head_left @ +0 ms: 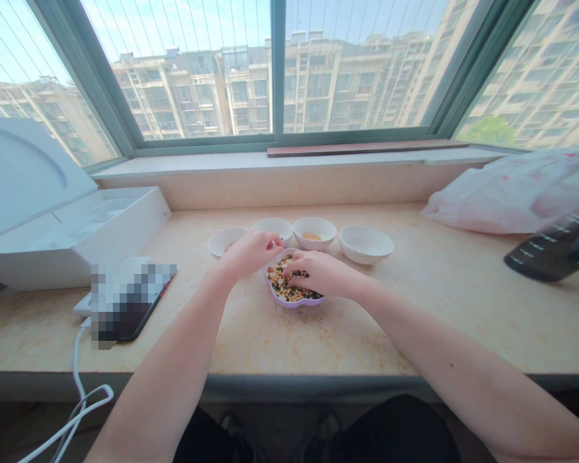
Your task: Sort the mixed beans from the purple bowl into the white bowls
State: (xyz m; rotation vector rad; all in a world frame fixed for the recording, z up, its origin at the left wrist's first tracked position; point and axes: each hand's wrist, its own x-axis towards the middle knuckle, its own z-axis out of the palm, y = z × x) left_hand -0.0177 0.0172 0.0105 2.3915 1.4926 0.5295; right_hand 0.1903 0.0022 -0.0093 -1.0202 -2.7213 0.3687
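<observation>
A purple-rimmed, lobed bowl holds mixed beans and seeds, yellow, black, pale and reddish. My right hand reaches into it from the right, its bent fingertips down among the beans. Over the bowl's back left edge is my left hand, fingers curled together; whatever they hold is hidden. Behind stand several white bowls in a row. The leftmost bowl is partly covered by my left hand and shows a bit of red. Dark bits show in the second bowl, yellow grains in the third bowl.
Another white bowl ends the row at right. On the left are an open white box, a phone and a white cable. A plastic bag and a dark bottle lie at right. The window sill runs behind.
</observation>
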